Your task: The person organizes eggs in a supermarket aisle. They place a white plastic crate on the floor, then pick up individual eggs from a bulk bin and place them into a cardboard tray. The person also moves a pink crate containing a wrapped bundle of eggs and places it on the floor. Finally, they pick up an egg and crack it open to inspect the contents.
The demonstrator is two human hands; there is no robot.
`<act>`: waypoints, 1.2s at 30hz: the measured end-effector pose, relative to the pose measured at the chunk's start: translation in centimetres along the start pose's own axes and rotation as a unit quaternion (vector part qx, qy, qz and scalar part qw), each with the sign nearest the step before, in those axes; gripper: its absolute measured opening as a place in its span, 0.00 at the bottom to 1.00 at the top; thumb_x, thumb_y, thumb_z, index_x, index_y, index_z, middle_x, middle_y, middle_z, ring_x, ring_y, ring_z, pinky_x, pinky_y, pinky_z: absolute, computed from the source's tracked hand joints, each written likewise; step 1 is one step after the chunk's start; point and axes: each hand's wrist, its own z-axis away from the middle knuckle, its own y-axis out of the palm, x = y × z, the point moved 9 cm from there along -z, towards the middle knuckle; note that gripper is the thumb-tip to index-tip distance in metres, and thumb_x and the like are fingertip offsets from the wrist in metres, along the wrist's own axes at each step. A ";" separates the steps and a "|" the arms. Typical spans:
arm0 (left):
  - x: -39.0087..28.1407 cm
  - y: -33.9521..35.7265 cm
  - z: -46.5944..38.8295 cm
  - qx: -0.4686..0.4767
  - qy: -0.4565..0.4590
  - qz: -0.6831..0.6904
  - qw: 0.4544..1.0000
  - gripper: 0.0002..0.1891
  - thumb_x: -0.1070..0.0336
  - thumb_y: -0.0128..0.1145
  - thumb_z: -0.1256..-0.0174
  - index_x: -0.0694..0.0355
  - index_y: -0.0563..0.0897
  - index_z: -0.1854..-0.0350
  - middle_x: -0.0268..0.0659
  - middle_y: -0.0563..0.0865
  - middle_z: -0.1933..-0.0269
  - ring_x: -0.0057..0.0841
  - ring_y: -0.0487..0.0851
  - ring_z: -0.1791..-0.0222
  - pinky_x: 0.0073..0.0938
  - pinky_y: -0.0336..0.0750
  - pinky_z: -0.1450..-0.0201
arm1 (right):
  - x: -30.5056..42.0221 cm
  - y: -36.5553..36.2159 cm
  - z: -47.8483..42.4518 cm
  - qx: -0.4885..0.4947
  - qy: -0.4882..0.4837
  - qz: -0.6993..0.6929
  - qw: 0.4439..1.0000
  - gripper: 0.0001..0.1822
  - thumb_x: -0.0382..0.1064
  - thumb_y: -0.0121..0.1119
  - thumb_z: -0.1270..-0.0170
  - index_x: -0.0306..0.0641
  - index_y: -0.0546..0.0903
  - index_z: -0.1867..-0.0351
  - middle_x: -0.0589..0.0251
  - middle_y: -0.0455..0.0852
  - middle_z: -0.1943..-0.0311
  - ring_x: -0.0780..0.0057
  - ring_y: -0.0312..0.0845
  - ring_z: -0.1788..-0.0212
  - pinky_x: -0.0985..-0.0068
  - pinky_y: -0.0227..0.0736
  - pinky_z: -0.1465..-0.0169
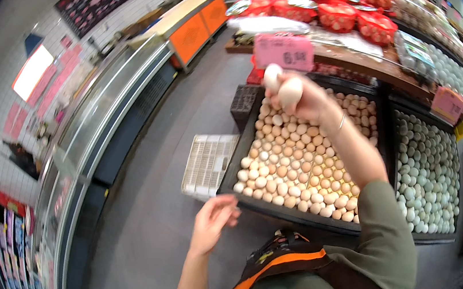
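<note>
Two pale eggs [290, 92] are gripped in the fingers of my right hand [306, 100], raised above the far part of a black bin [296, 216]. Rows of brown and cream eggs [280, 171] fill this bin, some of them resting on yellow egg trays [320, 177]. My forearm covers part of the bin's right side. Just outside the bin's near left corner, my left hand [217, 220] hangs with loosely bent fingers and nothing in it.
Beyond the bin, a pink price sign [283, 51] stands before red egg baskets [337, 16]. A second bin [435, 236] of pale green eggs is on the right. A white plastic crate [207, 160] sits left of the bin. A glass display counter [95, 131] runs along the left.
</note>
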 end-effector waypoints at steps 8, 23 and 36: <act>-2.6 -1.9 3.9 -0.258 0.285 -0.338 0.859 0.33 0.68 0.78 0.59 0.61 0.78 0.45 0.36 0.78 0.52 0.21 0.78 0.64 0.21 0.76 0.65 | -26.4 7.6 2.8 -0.086 0.036 0.025 0.995 0.15 0.46 0.55 0.29 0.36 0.72 0.53 0.62 0.81 0.65 0.77 0.81 0.70 0.83 0.77 0.75; 0.8 -15.4 25.5 -0.455 0.323 -0.432 0.708 0.28 0.77 0.74 0.58 0.63 0.79 0.50 0.42 0.80 0.48 0.38 0.81 0.46 0.33 0.83 0.52 | -47.4 18.3 3.2 0.055 0.292 -0.080 0.951 0.17 0.41 0.56 0.31 0.37 0.72 0.46 0.53 0.83 0.55 0.73 0.83 0.58 0.79 0.83 0.64; 4.5 -25.3 32.3 -0.488 0.280 -0.343 0.752 0.32 0.86 0.65 0.54 0.65 0.70 0.42 0.49 0.75 0.41 0.40 0.77 0.39 0.32 0.81 0.44 | -53.2 26.8 2.2 0.146 0.260 0.024 0.954 0.28 0.28 0.60 0.38 0.42 0.70 0.35 0.59 0.77 0.43 0.78 0.77 0.60 0.81 0.74 0.57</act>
